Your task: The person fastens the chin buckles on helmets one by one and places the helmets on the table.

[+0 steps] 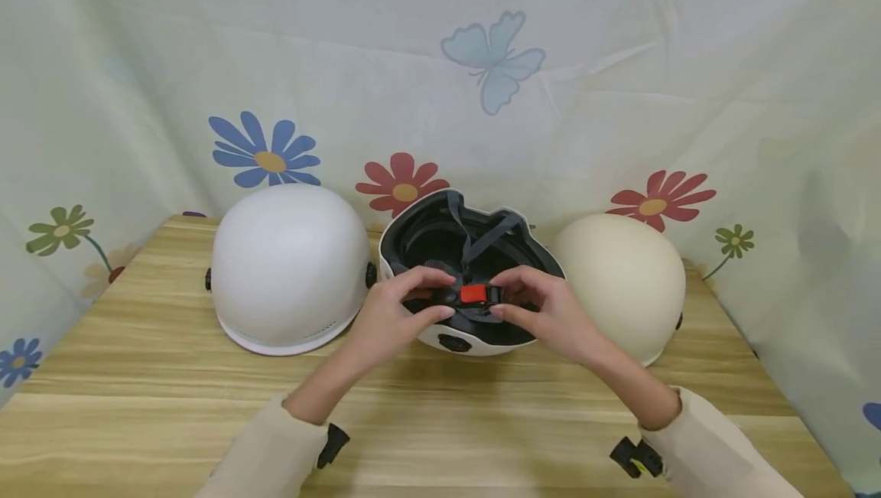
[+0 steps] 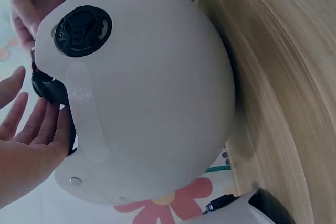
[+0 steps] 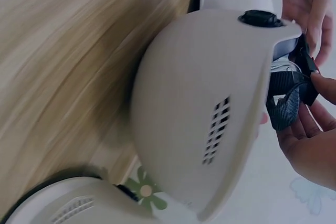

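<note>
Evenly bright in head view, softly shadowed on tabletop [image 1: 440, 421]. Dimmer, cooler, softer in wrist views; bowed toward right edge in left wrist.

Off-white helmet [image 2: 147, 93], upside down, black-lined opening up, beneath both hands. Black dial [image 1: 454, 343] on near rim, below and between hands. Dark strap [image 1: 497, 233] spans the opening beyond fingertips. Red-and-black buckle [image 1: 473, 294] lies crosswise, pinched between left hand [image 1: 397, 314] and right hand [image 1: 551, 310]; latching unclear.
</note>
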Tool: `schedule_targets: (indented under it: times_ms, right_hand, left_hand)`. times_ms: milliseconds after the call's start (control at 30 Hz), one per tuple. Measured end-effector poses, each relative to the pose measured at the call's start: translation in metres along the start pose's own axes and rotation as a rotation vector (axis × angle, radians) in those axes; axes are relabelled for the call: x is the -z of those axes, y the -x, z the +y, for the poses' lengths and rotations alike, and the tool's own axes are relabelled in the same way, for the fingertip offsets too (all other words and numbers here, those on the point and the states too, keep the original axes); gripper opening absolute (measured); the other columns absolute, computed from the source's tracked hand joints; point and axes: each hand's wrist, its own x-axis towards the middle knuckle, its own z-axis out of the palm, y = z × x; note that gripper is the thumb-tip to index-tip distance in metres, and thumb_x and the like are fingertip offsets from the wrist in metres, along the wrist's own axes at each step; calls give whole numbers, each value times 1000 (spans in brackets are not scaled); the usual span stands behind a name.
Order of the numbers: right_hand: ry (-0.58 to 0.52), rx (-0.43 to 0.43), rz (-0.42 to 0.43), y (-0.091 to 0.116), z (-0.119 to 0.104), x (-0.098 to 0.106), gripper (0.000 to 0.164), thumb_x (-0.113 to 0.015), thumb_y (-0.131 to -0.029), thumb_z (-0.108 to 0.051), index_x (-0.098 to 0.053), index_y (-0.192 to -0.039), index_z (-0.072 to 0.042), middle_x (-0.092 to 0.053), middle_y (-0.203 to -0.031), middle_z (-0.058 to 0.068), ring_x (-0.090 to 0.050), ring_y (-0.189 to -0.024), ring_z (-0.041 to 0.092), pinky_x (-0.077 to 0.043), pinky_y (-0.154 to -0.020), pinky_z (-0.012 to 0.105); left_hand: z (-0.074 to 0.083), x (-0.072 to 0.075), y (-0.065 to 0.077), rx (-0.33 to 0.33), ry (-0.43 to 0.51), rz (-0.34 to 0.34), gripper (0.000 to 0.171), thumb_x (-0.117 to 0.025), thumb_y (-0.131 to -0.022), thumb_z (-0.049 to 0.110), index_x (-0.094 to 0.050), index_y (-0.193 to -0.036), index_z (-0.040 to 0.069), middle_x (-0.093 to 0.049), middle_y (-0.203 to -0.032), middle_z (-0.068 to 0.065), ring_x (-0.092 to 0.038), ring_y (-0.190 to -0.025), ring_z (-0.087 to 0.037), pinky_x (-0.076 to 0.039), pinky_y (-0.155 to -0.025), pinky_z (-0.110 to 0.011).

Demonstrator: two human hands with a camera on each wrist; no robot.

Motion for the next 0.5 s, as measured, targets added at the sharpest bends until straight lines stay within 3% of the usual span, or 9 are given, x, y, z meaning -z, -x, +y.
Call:
schedule_targets:
  times_ms: [267, 500]
  right_hand:
    - [-8, -31, -18, 1, 18, 5, 27, -69, -79, 0, -60, -105, -1, -61, -96, 11, -58, -79, 20, -51, -72, 28]
    - [-3, 7, 4, 5, 28, 12, 25, -68, -79, 1, -61, -103, 2, -61, -99, 15, -58, -84, 20, -50, -74, 26]
  left_hand:
    - [-8, 11, 8, 4, -35, -8, 35, -75, -75, 11, -64, -108, 6, -62, -109, -4, -57, -100, -24, -47, -86, -32]
    - [-15, 23, 15, 32, -43, -2, 36, -75, -75, 16, -64, -108, 6, -61, -112, -1, -54, -106, -16, -43, -92, -34]
